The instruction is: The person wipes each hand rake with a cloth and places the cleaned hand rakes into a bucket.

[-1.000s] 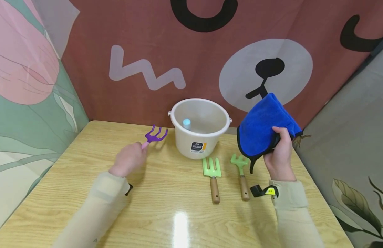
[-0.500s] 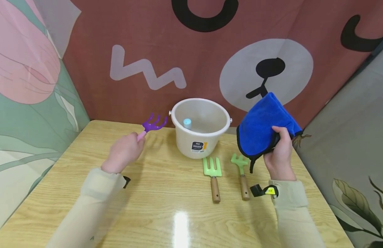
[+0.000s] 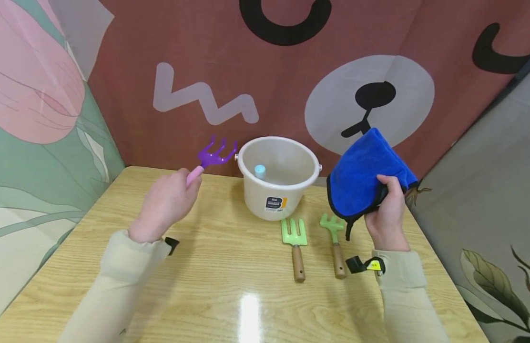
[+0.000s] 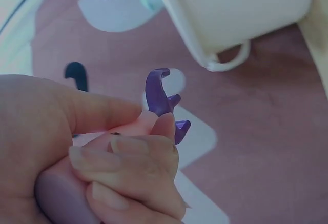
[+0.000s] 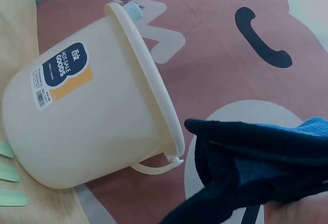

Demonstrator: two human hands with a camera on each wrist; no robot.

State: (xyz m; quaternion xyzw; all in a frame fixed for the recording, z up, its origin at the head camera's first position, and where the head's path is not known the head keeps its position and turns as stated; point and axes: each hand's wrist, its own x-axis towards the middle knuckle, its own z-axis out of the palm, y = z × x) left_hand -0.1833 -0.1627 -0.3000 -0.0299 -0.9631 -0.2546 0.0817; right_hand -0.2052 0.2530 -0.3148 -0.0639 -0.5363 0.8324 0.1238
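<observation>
Change, purple fork: since the frame one second ago, the purple hand fork [image 3: 215, 156] has risen and shifted away from the person; tines now show against the backdrop [image 3: 282, 95], just beside the bucket's left handle lug. Contact there cannot be told.
Change, left side: left hand [image 3: 166, 202] has lifted along with the fork.
No change: right hand [image 3: 387, 216], blue cloth [image 3: 363, 176], bucket [image 3: 253, 193] and both green tools hold their earlier places.
Left grip: thumb and fingers curled round the fork's pink handle [image 3: 195, 174]; left wrist view confirms.
Right grip: pinching the folded cloth, thumb on the near face; other fingers mostly hidden.
Purple fork, form: glossy, plastic-looking; three visible tines, slender and hooked at the tips.
Cloth, form: soft plush pile, black bound edge, narrow black loop [image 3: 348, 231] hanging below; held right of the bucket.
Bucket, form: smooth off-white plastic, round, tapering to its base, thick rolled rim; sticker [image 3: 275, 204] reads "HOT SALE GOODS".
Bucket, contents: light-blue cylinder [image 3: 259, 171] toward the left side, lower end hidden.
Green tools: flat-tined fork [image 3: 294, 233] and small rake [image 3: 332, 227], turned wooden handles, both lying on the counter [image 3: 230, 286].
Counter: pale wood grain, shiny, one bright reflection near the front.
</observation>
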